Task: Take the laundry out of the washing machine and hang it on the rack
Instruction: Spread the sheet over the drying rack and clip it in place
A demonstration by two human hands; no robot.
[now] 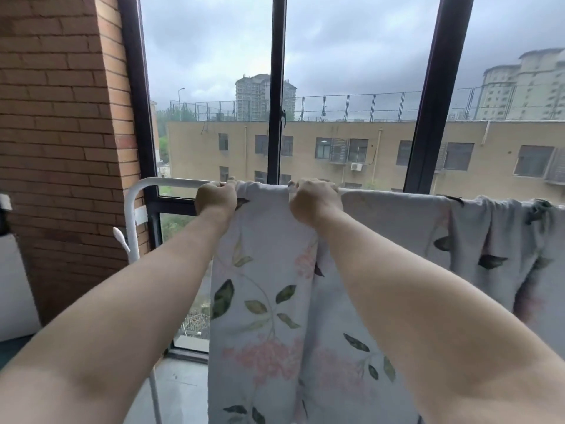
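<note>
A pale grey sheet [263, 301] printed with green leaves and pink flowers hangs over the top bar of a white drying rack [171, 182]. My left hand [215, 198] grips the sheet's left edge at the bar, fingers curled round the cloth. About a hand's width to the right, my right hand [315, 201] grips a bunched fold of the same sheet on the bar. The cloth runs on along the bar to the right edge of the view. The washing machine is out of view.
A brick wall [61, 148] stands at the left. Tall dark-framed windows [276, 87] rise directly behind the rack. A white appliance corner [12, 286] shows at the far left. The rack's white upright [131, 228] drops to a grey floor [180, 390].
</note>
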